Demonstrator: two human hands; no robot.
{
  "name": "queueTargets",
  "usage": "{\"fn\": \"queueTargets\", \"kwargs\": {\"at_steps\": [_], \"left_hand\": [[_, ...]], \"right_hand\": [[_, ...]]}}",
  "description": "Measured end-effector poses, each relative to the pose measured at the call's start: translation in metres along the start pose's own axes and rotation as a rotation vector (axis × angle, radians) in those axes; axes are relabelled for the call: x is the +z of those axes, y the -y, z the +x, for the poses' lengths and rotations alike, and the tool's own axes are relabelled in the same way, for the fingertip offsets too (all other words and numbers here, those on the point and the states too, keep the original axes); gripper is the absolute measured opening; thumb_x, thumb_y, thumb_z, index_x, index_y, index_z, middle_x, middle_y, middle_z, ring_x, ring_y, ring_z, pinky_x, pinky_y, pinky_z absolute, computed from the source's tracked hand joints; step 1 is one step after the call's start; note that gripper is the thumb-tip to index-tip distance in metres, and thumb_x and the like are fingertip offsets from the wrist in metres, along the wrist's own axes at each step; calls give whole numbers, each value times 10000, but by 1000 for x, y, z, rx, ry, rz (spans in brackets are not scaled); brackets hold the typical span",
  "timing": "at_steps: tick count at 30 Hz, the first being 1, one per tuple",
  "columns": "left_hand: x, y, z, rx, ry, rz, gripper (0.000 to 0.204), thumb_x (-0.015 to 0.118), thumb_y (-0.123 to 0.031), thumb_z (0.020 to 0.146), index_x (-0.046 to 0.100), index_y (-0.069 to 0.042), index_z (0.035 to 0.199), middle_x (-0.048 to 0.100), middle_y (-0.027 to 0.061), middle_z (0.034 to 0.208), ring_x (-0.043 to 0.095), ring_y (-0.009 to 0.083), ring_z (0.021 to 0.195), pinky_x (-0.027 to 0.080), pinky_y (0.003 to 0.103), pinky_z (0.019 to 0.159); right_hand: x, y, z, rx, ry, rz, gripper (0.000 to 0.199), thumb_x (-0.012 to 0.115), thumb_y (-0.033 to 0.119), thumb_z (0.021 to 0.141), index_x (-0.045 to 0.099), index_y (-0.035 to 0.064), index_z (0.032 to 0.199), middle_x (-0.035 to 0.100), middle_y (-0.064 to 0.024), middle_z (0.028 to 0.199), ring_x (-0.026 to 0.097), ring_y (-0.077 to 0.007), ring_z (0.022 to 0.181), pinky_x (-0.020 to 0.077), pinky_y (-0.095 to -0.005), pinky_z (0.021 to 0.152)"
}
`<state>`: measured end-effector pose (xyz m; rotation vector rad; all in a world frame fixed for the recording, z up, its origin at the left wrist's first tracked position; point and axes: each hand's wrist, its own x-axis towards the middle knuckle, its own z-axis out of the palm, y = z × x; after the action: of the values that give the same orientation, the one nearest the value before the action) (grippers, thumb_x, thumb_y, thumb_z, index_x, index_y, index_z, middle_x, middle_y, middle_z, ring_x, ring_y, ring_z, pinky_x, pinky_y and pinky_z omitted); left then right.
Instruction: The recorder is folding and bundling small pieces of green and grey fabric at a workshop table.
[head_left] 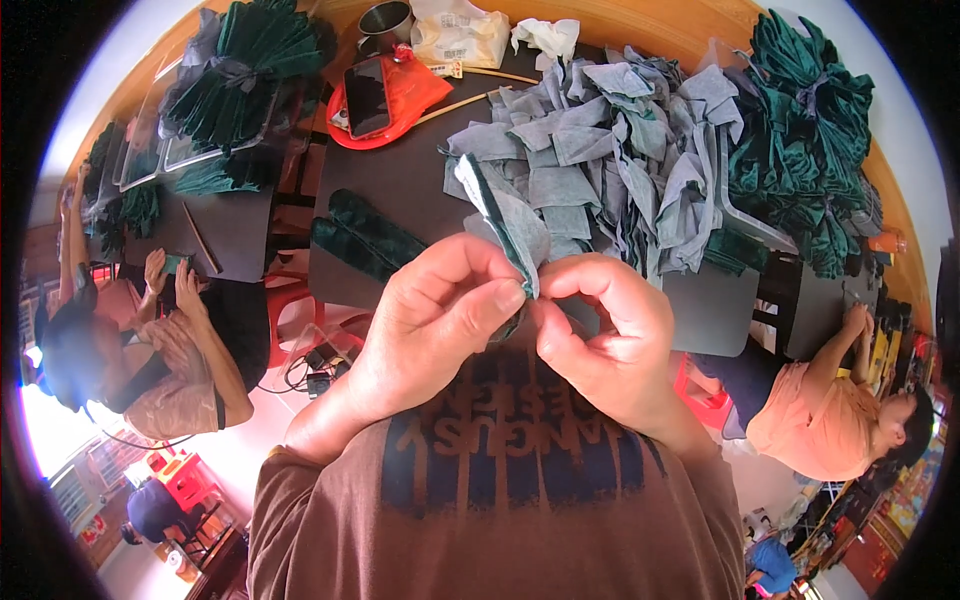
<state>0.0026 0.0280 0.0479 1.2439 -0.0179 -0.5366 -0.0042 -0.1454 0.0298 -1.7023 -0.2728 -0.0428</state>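
A person in a brown T-shirt (490,480) works with both hands just past the near edge of a dark tabletop (395,185), fingertips nearly meeting over a small green-and-grey fabric piece (517,228). The left hand (450,302) pinches its lower end between thumb and forefinger; the right hand (603,315), also drawn into a narrow pinch, grips the same end from the other side. The piece stands up from the fingers, tilted, its pale tip (467,180) toward the far edge.

Beyond it, a loose heap of grey fabric pieces (590,140) covers much of the tabletop's right half up to the far edge. Dark green velvet (362,235) lies folded by the near left corner, while a red dish (425,95) with a phone (367,97) on it sits toward the far left corner (a metal cup (385,25) stands just behind). A soft white packet (458,38) and crumpled tissue (546,40) line the far edge. Gathered green bundles (800,110) rise past the right edge. On either side, a co-worker in camouflage (175,375) and another in orange (815,425) sit at neighbouring surfaces.
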Motion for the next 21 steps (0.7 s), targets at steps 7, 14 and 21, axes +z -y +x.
{"fn": "queueTargets", "kwargs": {"at_steps": [7,14,21], "left_hand": [[1,-1,1,-7,8,44,86,533,-114,904,517,-35,933,498,-38,749,438,17,641,375,168,559],[2,-3,2,93,-71,380,73,531,-67,886,526,-8,927,540,-19,804,475,29,709,403,175,621],[1,-1,-1,-22,-57,119,79,541,-80,890,526,-12,926,524,-27,796,457,22,701,394,170,610]], "right_hand": [[0,3,0,30,-34,79,160,661,-11,690,584,34,823,621,-69,769,615,-191,685,473,-276,630],[0,-5,3,-1,43,106,260,748,90,685,560,34,856,606,-70,785,608,-191,682,470,-281,618],[2,-6,0,0,28,55,201,691,17,694,568,40,852,607,-71,764,609,-203,677,470,-282,612]]}}
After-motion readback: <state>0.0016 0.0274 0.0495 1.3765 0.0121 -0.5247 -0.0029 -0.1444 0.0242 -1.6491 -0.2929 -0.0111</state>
